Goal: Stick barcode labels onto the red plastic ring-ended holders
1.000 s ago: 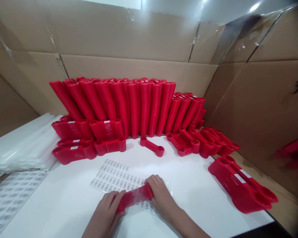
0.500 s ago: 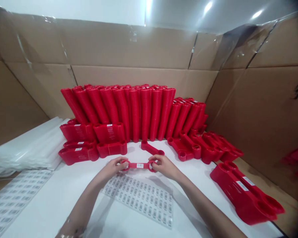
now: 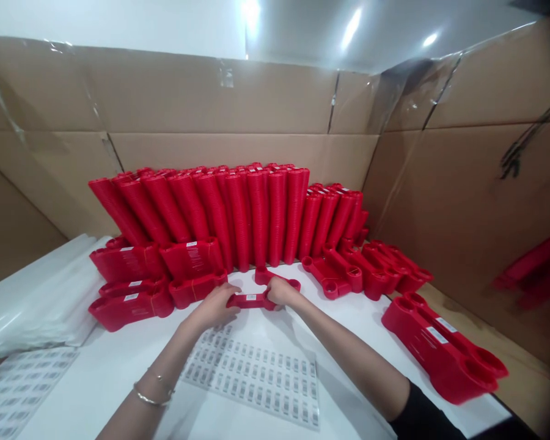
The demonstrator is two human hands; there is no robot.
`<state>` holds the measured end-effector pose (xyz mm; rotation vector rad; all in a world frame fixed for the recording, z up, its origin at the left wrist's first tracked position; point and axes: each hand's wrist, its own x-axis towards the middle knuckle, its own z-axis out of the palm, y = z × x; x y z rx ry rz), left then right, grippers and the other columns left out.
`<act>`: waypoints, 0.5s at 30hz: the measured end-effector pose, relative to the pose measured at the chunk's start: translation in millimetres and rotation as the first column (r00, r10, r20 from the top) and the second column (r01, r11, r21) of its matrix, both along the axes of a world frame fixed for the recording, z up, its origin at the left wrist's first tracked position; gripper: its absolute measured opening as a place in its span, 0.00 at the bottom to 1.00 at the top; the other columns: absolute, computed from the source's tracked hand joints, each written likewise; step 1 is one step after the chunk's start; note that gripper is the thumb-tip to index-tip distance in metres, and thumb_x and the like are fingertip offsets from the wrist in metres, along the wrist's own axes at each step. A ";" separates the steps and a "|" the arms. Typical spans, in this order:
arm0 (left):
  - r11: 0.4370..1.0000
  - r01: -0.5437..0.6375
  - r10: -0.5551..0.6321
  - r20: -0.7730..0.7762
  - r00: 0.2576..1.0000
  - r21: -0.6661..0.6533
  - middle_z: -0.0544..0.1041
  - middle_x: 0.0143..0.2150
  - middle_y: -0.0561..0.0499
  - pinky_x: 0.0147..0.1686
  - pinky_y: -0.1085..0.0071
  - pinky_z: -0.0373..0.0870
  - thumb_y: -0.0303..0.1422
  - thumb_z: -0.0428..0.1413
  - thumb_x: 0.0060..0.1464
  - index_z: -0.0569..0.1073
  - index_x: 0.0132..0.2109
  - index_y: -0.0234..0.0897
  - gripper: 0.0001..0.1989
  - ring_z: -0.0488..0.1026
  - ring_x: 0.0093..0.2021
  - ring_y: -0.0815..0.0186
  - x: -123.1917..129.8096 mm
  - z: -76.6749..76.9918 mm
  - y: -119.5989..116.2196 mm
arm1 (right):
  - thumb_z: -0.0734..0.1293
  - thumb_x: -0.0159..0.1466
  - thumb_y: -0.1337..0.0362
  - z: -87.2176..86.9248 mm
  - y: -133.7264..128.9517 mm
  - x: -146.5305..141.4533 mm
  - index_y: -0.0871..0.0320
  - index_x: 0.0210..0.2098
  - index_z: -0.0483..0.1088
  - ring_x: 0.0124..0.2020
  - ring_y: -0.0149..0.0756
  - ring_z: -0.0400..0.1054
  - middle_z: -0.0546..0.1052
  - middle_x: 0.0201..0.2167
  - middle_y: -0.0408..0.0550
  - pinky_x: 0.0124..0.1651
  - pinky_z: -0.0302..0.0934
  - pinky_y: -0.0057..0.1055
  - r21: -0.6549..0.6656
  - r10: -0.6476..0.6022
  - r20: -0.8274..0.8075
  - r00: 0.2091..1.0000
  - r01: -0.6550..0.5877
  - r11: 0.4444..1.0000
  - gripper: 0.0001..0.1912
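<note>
A red plastic link-shaped part (image 3: pixel 256 299) with rounded ends lies level across the middle, a white barcode label on its top face. My left hand (image 3: pixel 217 305) is closed on its left end. At the other end, the fingers of my right hand (image 3: pixel 280 293) are wrapped around the rounded tip and partly hide it. Just behind sits another red part (image 3: pixel 262 276), partly covered by my right hand. In front of my hands lies a sheet of barcode labels (image 3: pixel 261 373) on the white table (image 3: pixel 348 360).
Tall stacks of red parts (image 3: pixel 238 220) stand along the cardboard wall (image 3: pixel 238 146). Banded red bundles (image 3: pixel 137 305) sit at left, and more bundles (image 3: pixel 440 348) at right. Clear plastic bags (image 3: pixel 41 299) and another label sheet (image 3: pixel 27 385) lie far left.
The labelled red part has moved slightly away from me, towards the loose red part behind, with both hands still on it. The camera view has shifted a little.
</note>
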<state>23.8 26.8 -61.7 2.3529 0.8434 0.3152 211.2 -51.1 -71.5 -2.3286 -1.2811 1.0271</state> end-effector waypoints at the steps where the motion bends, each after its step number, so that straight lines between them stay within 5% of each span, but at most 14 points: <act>1: 0.999 0.034 -0.033 -0.015 0.999 0.023 0.72 0.43 0.46 0.46 0.67 0.60 0.29 0.54 0.40 0.73 0.42 0.36 0.17 0.67 0.44 0.57 2.3 -1.0 0.5 | 0.62 0.62 0.64 2.3 1.8 0.7 0.65 0.35 0.67 0.21 0.24 0.65 0.71 0.24 0.41 0.25 0.63 0.24 -0.018 0.010 0.013 1.000 -0.010 1.000 0.08; 9: 0.988 0.085 -0.077 -0.068 0.995 0.126 0.73 0.41 0.44 0.43 0.65 0.62 0.27 0.50 0.45 0.73 0.42 0.34 0.16 0.69 0.42 0.56 3.9 -9.2 3.8 | 0.62 0.61 0.63 36.8 -8.8 20.4 0.65 0.32 0.68 0.23 0.25 0.66 0.71 0.25 0.41 0.26 0.63 0.24 0.001 0.153 0.090 0.984 -0.154 0.988 0.09; 15: 0.982 0.068 -0.070 0.003 0.998 0.178 0.67 0.49 0.44 0.50 0.63 0.59 0.31 0.49 0.50 0.67 0.50 0.35 0.18 0.65 0.49 0.58 -2.6 7.3 -7.7 | 0.61 0.62 0.62 34.3 -20.0 57.7 0.63 0.43 0.65 0.35 0.32 0.67 0.70 0.38 0.48 0.36 0.64 0.32 0.042 0.025 0.322 0.946 -0.040 0.998 0.12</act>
